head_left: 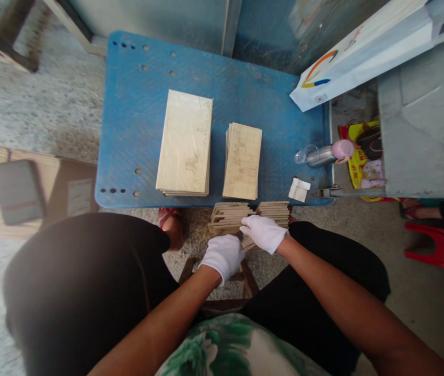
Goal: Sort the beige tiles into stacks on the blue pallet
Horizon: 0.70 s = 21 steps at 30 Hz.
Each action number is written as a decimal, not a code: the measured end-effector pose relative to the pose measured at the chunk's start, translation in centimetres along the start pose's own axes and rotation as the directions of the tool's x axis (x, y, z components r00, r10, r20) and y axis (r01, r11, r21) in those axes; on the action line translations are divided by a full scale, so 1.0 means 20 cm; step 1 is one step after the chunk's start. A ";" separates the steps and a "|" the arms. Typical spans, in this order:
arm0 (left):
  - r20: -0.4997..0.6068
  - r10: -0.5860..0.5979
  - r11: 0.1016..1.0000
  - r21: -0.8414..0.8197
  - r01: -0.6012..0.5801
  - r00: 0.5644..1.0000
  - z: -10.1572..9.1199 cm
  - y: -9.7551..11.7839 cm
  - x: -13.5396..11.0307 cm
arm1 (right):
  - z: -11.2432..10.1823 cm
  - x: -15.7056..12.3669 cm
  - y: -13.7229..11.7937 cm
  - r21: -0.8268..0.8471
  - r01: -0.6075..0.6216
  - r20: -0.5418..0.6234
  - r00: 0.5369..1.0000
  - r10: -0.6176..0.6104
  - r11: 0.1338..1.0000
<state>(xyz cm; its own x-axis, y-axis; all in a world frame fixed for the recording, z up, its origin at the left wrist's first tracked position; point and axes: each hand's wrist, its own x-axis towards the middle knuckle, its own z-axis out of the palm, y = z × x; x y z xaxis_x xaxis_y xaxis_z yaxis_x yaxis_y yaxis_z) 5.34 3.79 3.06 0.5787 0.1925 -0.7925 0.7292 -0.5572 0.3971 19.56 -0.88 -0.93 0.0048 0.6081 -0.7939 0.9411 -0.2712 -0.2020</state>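
Between my knees, just off the near edge of the blue table, is a fanned stack of thin tan boards point(230, 214) with stepped edges. My left hand point(224, 256), in a white glove, is closed at the stack's near side; its fingertips are partly hidden. Gloved in white too, my right hand point(263, 232) lies over the middle of the stack with its fingers bent onto the boards. On the table rest a large pile of cream-coloured flat sheets point(186, 141) and a smaller, narrower pile point(243, 161) with dark smudges.
The blue table point(128, 120) has holes near its corners. At its right side are a steel flask with a pink lid point(324, 153) and a folded white paper point(299, 189). A white bag point(363, 49) overhangs the far right corner. Cardboard point(57, 177) lies left; a red stool point(435, 245) stands right.
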 end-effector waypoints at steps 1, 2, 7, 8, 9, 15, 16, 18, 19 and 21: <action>0.001 0.002 1.000 -0.002 -0.002 1.000 0.00 0.00 0.00 | 0.00 0.00 0.00 -0.006 -0.006 0.005 1.000 0.006 1.000; 0.001 0.006 1.000 -0.004 -0.006 1.000 0.01 0.00 0.01 | 0.00 0.00 -0.01 -0.010 -0.010 0.010 1.000 0.010 1.000; -0.001 0.041 0.999 -0.014 -0.041 0.999 0.03 -0.01 0.02 | -0.01 -0.01 -0.02 -0.014 -0.006 0.006 1.000 0.006 1.000; 0.001 0.045 0.999 -0.013 -0.045 0.999 0.03 -0.01 0.02 | -0.01 -0.02 -0.02 -0.012 -0.004 0.002 1.000 0.004 1.000; 0.004 0.048 0.999 -0.010 -0.048 0.999 0.02 -0.01 0.02 | -0.01 -0.02 -0.02 -0.010 -0.004 0.000 1.000 0.004 1.000; 0.021 0.054 0.999 -0.004 -0.054 0.998 0.02 -0.01 0.03 | -0.02 -0.02 -0.02 -0.008 -0.010 0.030 0.999 0.011 1.000; 0.012 0.053 0.999 -0.009 -0.053 0.999 0.03 -0.01 0.03 | -0.02 -0.02 -0.02 -0.008 -0.014 0.034 0.999 0.015 1.000; -0.015 0.051 0.998 -0.024 -0.051 0.999 0.03 -0.02 0.03 | -0.02 -0.02 -0.02 -0.004 -0.022 0.039 0.999 0.022 1.000; -0.030 0.047 0.998 -0.031 -0.048 0.998 0.03 -0.02 0.04 | -0.02 -0.02 -0.02 -0.001 -0.025 0.043 0.999 0.025 1.000; -0.047 0.038 0.998 -0.043 -0.040 0.998 0.03 -0.03 0.03 | -0.02 -0.02 -0.02 0.001 -0.031 0.049 0.998 0.031 1.000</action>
<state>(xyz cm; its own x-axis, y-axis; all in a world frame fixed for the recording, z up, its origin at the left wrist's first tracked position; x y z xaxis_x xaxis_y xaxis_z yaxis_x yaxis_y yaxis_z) 5.05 3.70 1.97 0.6225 0.2093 -0.7541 0.7205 -0.5295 0.4478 19.29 -0.67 -0.27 0.0172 0.5621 -0.8269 0.9400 -0.2909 -0.1782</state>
